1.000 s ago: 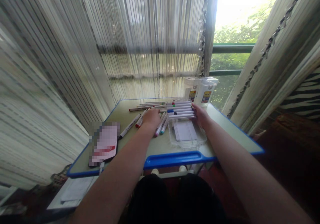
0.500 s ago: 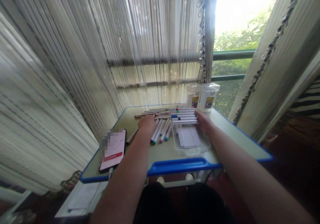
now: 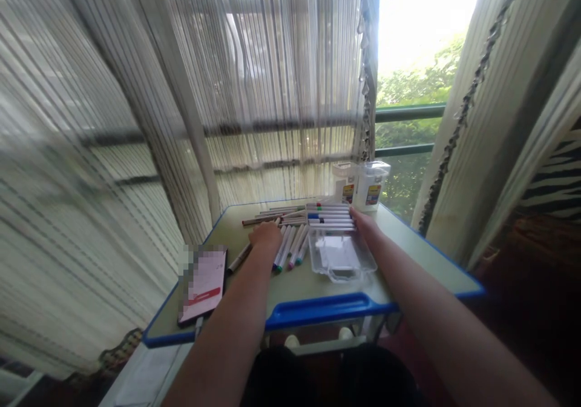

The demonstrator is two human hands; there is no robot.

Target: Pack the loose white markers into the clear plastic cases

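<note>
My left hand [image 3: 265,235] is over the loose pens at the table's middle, fingers closed, with one end of a marker [image 3: 277,221] showing beyond them. Under and beside it lie several white markers [image 3: 290,246] with coloured ends, fanned towards me. My right hand [image 3: 364,224] grips the right side of an open clear plastic case [image 3: 344,274]; its fingertips are partly hidden. In the case's far half several white markers [image 3: 333,214] lie side by side, with red, green, blue and dark ends at the left. A white card [image 3: 336,252] shows through the near half.
A phone [image 3: 204,286] with a cable lies at the table's left. Two clear plastic containers [image 3: 372,186] with labels stand at the far right edge. Thin pens [image 3: 279,211] lie behind my left hand. The table [image 3: 422,264] has a blue rim; curtains [image 3: 281,92] hang behind.
The view has tilted and shifted slightly, so the table sits lower in the picture. My left hand has stirred a little among the pens, and a marker end now shows at its fingers. My right hand stays at the case.
</note>
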